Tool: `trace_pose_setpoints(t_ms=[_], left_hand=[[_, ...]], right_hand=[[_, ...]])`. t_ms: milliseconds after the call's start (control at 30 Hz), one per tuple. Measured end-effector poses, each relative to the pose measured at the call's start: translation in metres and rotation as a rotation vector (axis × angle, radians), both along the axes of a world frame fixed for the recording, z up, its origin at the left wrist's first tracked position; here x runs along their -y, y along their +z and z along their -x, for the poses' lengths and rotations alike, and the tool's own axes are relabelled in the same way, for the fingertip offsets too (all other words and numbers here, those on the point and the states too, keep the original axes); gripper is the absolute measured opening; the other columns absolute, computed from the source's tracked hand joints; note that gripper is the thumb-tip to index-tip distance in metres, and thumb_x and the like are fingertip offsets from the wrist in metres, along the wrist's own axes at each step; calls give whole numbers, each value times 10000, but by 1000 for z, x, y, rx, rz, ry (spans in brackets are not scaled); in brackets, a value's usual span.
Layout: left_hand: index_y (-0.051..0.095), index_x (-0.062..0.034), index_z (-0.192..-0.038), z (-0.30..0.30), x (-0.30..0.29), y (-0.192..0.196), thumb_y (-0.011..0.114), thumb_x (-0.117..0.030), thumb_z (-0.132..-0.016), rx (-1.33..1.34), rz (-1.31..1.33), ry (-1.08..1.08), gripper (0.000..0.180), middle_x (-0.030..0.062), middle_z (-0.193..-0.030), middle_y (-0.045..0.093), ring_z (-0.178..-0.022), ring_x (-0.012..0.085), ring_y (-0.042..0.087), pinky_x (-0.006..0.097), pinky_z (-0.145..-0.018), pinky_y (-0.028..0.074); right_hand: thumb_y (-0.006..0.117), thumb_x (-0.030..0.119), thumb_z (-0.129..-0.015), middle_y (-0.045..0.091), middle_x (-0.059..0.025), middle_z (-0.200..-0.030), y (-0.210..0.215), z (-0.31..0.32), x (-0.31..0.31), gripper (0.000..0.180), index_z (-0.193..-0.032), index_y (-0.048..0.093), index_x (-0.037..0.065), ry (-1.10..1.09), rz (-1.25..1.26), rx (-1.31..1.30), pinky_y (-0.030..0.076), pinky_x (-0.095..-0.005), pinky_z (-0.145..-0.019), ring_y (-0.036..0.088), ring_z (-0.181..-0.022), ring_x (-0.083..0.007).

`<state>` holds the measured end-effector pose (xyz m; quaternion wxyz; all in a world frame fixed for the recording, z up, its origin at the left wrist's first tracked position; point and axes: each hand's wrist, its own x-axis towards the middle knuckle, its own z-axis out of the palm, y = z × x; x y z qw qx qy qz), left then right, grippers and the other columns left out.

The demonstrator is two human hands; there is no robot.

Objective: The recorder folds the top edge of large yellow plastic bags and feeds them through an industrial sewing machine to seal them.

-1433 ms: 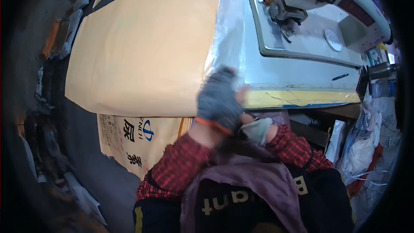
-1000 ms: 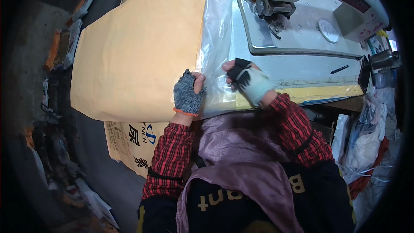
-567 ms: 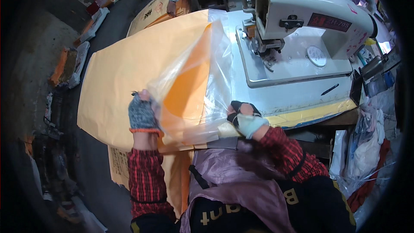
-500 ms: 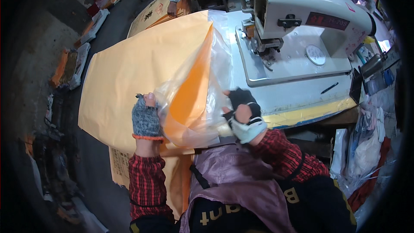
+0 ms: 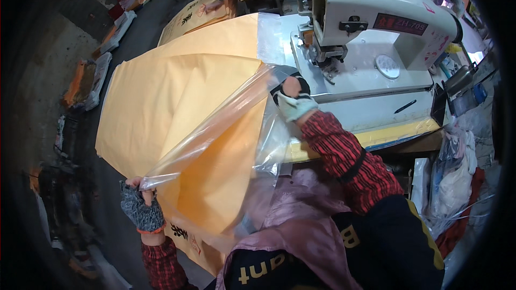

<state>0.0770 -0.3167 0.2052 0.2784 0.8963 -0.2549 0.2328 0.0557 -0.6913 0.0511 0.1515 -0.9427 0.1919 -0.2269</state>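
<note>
- Apparently working through the opening-up step: spreading the mouth of a tan bag (image 5: 156, 96), with a clear liner (image 5: 207, 123) showing along its lifted edge.
- With the left hand (image 5: 142, 204), pinching the liner's near corner between thumb and fingers, out past the front edge of the surface (image 5: 371, 111) and toward its left end.
- With the right hand (image 5: 293, 96), touching the far end of that same lifted edge, just beside the sewing machine (image 5: 387, 13); showing too little of the blurred fingers to tell pinching from pressing.
- Holding the liner taut on a slant between both hands, well apart.
- Keeping the bag across the left end of the surface, spilling over the front edge, facing its mouth rightward and baring the orange-toned inside.
- Leaving a black pen (image 5: 405, 107) lying toward the right edge, behind the yellow strip (image 5: 395, 133) along the front edge.
- Next, probably calling for even tension from both hands, folding the lifted layer farther back without tearing the thin film.
</note>
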Motion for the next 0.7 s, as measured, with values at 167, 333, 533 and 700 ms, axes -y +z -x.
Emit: trace_pose_setpoints(t_ms=[167,333,533,700], left_hand=[[541,-9,-832,-6,7,-4,523,-116,-877,53,3,16,117,99,-745,537,-680,183,543,295,-638,444],[550,-12,-893,-13,5,0,479,-156,-902,-13,42,28,161,51,-767,555,-711,152,531,268,-672,429],[570,-26,-936,7,-3,8,492,-183,-887,26,86,102,183,46,-782,563,-702,159,534,271,-663,429],[573,-28,-980,37,-20,-7,493,-62,-825,-80,-123,82,178,113,-785,577,-671,245,564,330,-626,451]], right_hand=[[720,83,-681,565,-100,-835,52,26,20,277,-906,574,15,-29,-188,769,442,-354,-729,551,-775,-269],[607,74,-721,598,-118,-808,44,4,35,143,-859,613,37,194,-268,399,461,-348,-738,581,-808,-253],[538,65,-774,620,-150,-815,17,-26,-6,181,-930,628,71,414,-279,182,477,-342,-689,603,-770,-284],[555,85,-713,606,-127,-838,94,-54,29,188,-893,608,101,120,-30,618,467,-391,-690,582,-812,-318]])
